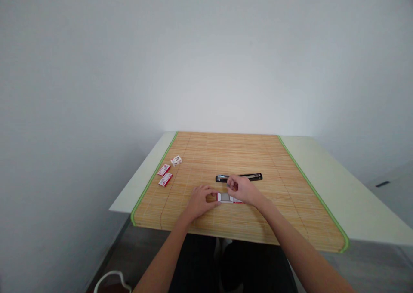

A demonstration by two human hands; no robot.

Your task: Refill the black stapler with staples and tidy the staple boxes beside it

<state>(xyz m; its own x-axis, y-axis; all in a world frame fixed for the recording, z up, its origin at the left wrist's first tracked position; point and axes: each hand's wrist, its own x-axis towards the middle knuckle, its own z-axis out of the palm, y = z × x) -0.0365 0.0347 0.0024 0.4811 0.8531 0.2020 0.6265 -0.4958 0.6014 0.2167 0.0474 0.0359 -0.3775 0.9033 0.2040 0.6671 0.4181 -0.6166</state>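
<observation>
The left hand [199,202], in the lower middle of the frame, has its thumb and forefinger closed on the left end of a small open box [225,197], its palm side toward the mat. The box lies lengthwise across the lower centre, its inside showing grey between white edges, with red at its ends. The right hand [242,189] is just right of it, fingers curled and fingertips drawn together over the right part of the box, covering some of it; whether they grip anything is too small to tell.

Just above the box, a long black stapler-like tool [257,177] with a silvery metal strip lies roughly level, its middle partly hidden behind the right hand. Left of centre, well apart from the hands, are three little boxes near the mat's left edge: an upper white box [176,160] with dark marks, a middle red-and-white box [164,169] and, just beneath, a lower red-and-white box [165,180].

All of this lies on a bamboo mat [232,153] with green edging, spread over a white table [303,149]. A pale wall [206,60] fills the upper frame; dark-clothed legs [258,265] show at the bottom.
</observation>
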